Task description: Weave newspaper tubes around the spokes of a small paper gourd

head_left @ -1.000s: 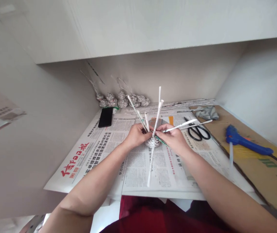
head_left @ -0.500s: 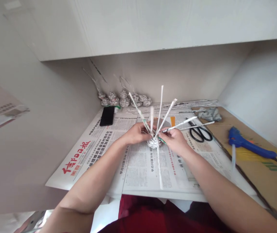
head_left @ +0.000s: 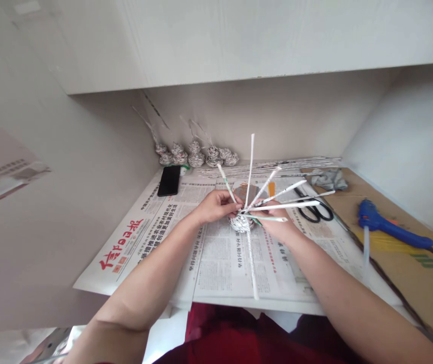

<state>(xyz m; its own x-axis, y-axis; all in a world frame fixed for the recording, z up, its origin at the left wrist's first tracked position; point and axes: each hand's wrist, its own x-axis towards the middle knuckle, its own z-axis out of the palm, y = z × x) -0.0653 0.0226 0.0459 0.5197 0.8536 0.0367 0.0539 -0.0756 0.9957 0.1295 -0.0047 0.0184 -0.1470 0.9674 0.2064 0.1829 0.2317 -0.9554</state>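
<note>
A small round piece woven from rolled newspaper tubes (head_left: 240,224) is between my hands, its loose tubes fanning up, right and towards me. My left hand (head_left: 217,206) is closed at the piece's left upper rim, thumb and fingers pinching at the base of the tubes. My right hand (head_left: 279,223) is closed on the piece's right side, its fingertips partly hidden behind the tubes. Two white tubes (head_left: 299,205) stretch rightward across that hand. One long tube (head_left: 253,268) hangs down over the newspaper (head_left: 216,268).
Several finished woven gourd shapes (head_left: 195,160) line the back left, near a black phone (head_left: 169,181). Loose paper tubes (head_left: 288,164) lie along the back. Black-handled scissors (head_left: 315,210), a grey cloth (head_left: 330,179) and a blue glue gun (head_left: 390,225) on cardboard (head_left: 401,273) are at right.
Tubes that stood up near my left hand have swung over to the right, and two now lie across my right hand. Both hands stay at the woven piece.
</note>
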